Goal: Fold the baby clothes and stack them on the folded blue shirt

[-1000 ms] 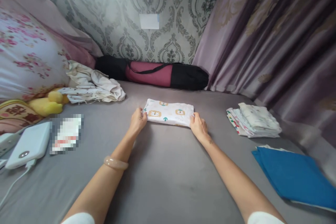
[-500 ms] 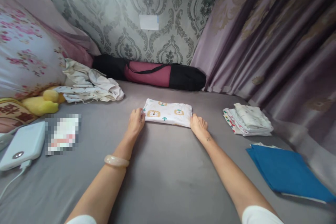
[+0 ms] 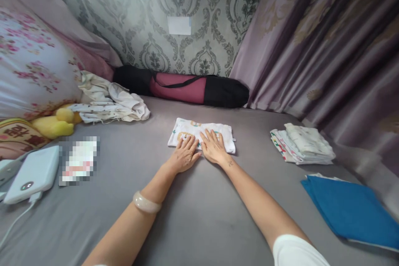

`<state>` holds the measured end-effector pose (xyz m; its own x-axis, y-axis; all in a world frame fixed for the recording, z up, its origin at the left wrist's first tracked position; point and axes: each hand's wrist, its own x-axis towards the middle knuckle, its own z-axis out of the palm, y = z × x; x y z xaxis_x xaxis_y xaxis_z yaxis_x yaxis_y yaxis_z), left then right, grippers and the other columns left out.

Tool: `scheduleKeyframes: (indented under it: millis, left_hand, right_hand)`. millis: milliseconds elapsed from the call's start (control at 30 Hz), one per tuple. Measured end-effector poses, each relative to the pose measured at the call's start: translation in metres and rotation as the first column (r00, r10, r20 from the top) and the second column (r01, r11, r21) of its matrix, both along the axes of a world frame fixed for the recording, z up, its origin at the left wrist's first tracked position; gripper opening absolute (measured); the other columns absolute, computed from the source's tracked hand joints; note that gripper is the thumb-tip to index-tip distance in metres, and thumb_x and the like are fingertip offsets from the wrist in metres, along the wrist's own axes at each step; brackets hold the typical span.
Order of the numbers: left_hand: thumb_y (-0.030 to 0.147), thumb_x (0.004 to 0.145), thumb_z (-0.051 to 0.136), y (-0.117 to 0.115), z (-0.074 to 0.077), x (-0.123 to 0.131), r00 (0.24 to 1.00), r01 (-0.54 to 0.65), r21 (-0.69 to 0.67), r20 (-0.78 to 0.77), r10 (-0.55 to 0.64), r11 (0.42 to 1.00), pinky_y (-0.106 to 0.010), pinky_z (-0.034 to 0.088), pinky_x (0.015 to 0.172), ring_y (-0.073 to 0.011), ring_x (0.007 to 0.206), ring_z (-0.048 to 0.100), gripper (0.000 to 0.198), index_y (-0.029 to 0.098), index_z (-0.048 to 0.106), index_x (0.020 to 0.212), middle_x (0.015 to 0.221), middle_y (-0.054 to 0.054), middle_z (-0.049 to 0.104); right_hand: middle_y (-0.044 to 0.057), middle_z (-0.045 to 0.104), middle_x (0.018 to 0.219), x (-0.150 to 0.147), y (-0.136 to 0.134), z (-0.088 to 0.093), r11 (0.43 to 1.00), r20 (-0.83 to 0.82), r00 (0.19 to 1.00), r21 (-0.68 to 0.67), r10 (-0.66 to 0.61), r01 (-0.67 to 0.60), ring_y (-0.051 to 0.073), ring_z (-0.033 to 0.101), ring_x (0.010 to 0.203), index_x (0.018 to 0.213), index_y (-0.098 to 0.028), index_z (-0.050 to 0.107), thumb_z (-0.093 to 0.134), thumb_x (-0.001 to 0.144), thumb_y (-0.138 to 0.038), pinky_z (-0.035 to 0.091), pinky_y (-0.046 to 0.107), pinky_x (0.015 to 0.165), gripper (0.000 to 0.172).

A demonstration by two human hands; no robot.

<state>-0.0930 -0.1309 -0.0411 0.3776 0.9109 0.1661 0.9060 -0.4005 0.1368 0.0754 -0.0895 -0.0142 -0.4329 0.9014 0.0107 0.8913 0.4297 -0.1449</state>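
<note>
A folded white cloth [image 3: 202,126] with tan and green prints lies flat on the grey bed sheet [image 3: 215,212], in the middle of the head view. My left hand [image 3: 186,153] rests palm down on its front left part, fingers stretched forward. Close beside it, my right hand [image 3: 213,146] lies flat on the front right part, fingers extended. Neither hand grips the cloth. Under the palms, part of the printed pattern is hidden. A small tag sticks out at the cloth's right edge.
Folded cloths [image 3: 302,145] are stacked at the right, behind a folded blue fabric [image 3: 352,208]. A crumpled cloth [image 3: 115,102], yellow plush toy [image 3: 54,124] and white power bank [image 3: 34,174] with cable lie left. Along the wall stretches a black and maroon bag [image 3: 181,87].
Both hands let go of the cloth's left and right ends and moved inward, and now lie flat on top of it. The view has shifted slightly left.
</note>
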Motion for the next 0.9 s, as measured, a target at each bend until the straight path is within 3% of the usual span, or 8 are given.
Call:
scheduleKeyframes:
  millis: [200,333,400,533,700,833,900]
  left_hand:
    - [0.049,0.099,0.025,0.001,0.006,0.001,1.0,-0.017,0.062,0.022,0.016,0.998,-0.051,0.017,0.118,-0.0277,0.144,0.028,0.057,0.021,0.041,0.146,0.154,-0.014,0.036]
    - [0.045,0.1,0.024,0.002,0.014,0.0,0.988,-0.133,0.177,0.097,0.117,0.975,-0.05,0.015,0.119,-0.0259,0.146,0.025,0.055,0.019,0.043,0.144,0.153,-0.013,0.037]
    - [0.044,0.099,0.026,0.003,0.016,-0.002,0.979,-0.185,0.188,0.116,0.165,0.965,-0.051,0.015,0.119,-0.0272,0.145,0.026,0.055,0.018,0.044,0.144,0.153,-0.014,0.037]
    - [0.043,0.099,0.025,0.005,0.014,-0.004,0.966,-0.242,0.163,0.129,0.223,0.957,-0.054,0.016,0.118,-0.0292,0.144,0.03,0.056,0.016,0.046,0.143,0.151,-0.016,0.04]
    - [0.042,0.099,0.025,0.005,0.014,-0.009,0.943,-0.317,0.105,0.146,0.3,0.943,-0.056,0.016,0.117,-0.0293,0.144,0.028,0.055,0.016,0.045,0.143,0.151,-0.015,0.039]
    - [0.041,0.099,0.025,0.006,0.018,-0.013,0.916,-0.388,0.061,0.136,0.377,0.92,-0.057,0.016,0.117,-0.0294,0.145,0.026,0.055,0.015,0.044,0.144,0.153,-0.015,0.037]
    - [0.041,0.099,0.023,0.006,0.02,-0.014,0.901,-0.424,0.036,0.121,0.417,0.905,-0.056,0.017,0.117,-0.0293,0.145,0.026,0.056,0.015,0.044,0.144,0.153,-0.014,0.037]
  right_hand:
    - [0.006,0.017,0.161,0.007,0.013,0.012,0.994,-0.028,1.0,-0.111,-0.008,0.005,0.027,0.01,0.148,0.153,-0.025,0.025,0.019,0.1,-0.04,0.005,0.054,0.116,0.055]
    - [0.009,0.01,0.162,0.017,0.03,0.015,0.981,-0.085,0.983,0.097,-0.161,0.169,0.024,0.003,0.149,0.154,-0.015,0.018,0.016,0.101,-0.038,-0.004,0.052,0.117,0.059]
    - [0.01,0.013,0.161,0.021,0.035,0.008,0.979,-0.066,0.981,0.08,-0.183,0.188,0.023,0.007,0.148,0.153,-0.009,0.02,0.018,0.1,-0.036,-0.002,0.048,0.118,0.06]
    - [0.011,0.02,0.159,0.023,0.04,-0.005,0.985,-0.044,0.984,-0.013,-0.172,0.172,0.024,0.014,0.147,0.152,-0.006,0.024,0.019,0.099,-0.037,0.006,0.043,0.119,0.061]
    - [0.01,0.016,0.16,0.03,0.045,0.007,0.981,-0.069,0.982,-0.099,-0.175,0.167,0.023,0.011,0.148,0.153,-0.007,0.021,0.015,0.099,-0.038,0.006,0.044,0.119,0.062]
    - [0.013,0.01,0.161,0.043,0.049,0.012,0.962,-0.095,0.958,0.011,-0.271,0.274,0.023,0.005,0.149,0.153,-0.004,0.017,0.013,0.099,-0.037,0.004,0.043,0.119,0.063]
    - [0.015,0.015,0.16,0.048,0.05,0.007,0.954,-0.059,0.952,-0.016,-0.299,0.298,0.024,0.007,0.148,0.151,-0.001,0.021,0.015,0.099,-0.036,0.007,0.039,0.119,0.063]
